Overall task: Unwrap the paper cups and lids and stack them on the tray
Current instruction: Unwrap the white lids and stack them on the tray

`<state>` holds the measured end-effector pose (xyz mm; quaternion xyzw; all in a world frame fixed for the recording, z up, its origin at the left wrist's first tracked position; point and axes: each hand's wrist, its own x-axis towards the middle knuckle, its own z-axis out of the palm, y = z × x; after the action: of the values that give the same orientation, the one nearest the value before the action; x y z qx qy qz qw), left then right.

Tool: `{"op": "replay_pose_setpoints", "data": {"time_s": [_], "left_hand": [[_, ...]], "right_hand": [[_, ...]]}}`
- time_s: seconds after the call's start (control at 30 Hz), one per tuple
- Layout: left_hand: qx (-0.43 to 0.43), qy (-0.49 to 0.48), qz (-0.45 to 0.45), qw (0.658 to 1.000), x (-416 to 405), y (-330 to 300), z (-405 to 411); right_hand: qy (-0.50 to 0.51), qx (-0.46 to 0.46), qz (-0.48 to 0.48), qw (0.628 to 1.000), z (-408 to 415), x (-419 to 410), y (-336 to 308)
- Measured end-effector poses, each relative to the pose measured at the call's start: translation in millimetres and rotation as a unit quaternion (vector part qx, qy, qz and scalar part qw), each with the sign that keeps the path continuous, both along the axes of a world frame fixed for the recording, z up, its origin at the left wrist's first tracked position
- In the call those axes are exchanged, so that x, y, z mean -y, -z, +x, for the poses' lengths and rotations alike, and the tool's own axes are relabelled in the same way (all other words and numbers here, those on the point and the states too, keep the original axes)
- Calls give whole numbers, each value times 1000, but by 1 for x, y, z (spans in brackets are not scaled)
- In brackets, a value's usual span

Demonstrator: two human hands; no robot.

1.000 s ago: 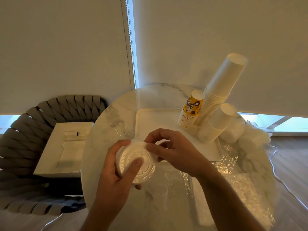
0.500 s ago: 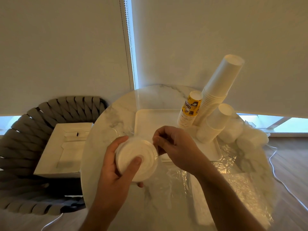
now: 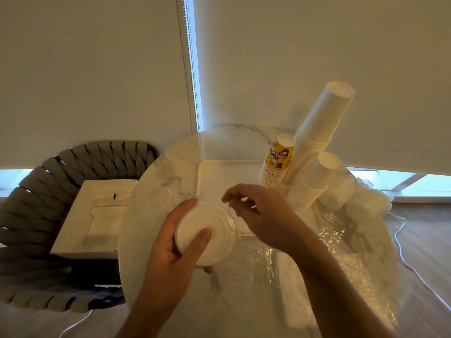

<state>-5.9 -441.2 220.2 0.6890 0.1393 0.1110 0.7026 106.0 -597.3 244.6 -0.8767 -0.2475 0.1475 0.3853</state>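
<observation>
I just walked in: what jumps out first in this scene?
Two hands at the centre: the left hand grips a white stack of lids, while the right hand hovers beside its rim with fingers curled. Behind them, on the white tray, a tall stack of white cups leans beside a shorter yellow printed stack.

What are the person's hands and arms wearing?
Nothing that shows. The left hand and right hand are bare, with no gloves, rings or watch in view. Both forearms are bare too, with no sleeves reaching into the picture.
</observation>
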Motion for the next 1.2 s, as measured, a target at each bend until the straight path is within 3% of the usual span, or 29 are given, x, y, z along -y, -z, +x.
{"op": "replay_pose_setpoints", "data": {"time_s": [0.1, 0.2, 0.33, 0.77, 1.2], "left_hand": [[1, 2, 14, 1000, 1, 0, 0], [7, 9, 30, 999, 2, -1, 1], [11, 12, 64, 998, 2, 0, 0], [13, 32, 107, 994, 9, 4, -2], [-11, 28, 86, 996, 27, 0, 3]], "right_hand": [[5, 11, 61, 998, -5, -1, -12], [-56, 20, 18, 998, -9, -2, -19], [-51, 25, -12, 998, -11, -3, -20], [-55, -23, -14, 998, -9, 2, -25], [-56, -53, 7, 997, 1, 19, -30]]}}
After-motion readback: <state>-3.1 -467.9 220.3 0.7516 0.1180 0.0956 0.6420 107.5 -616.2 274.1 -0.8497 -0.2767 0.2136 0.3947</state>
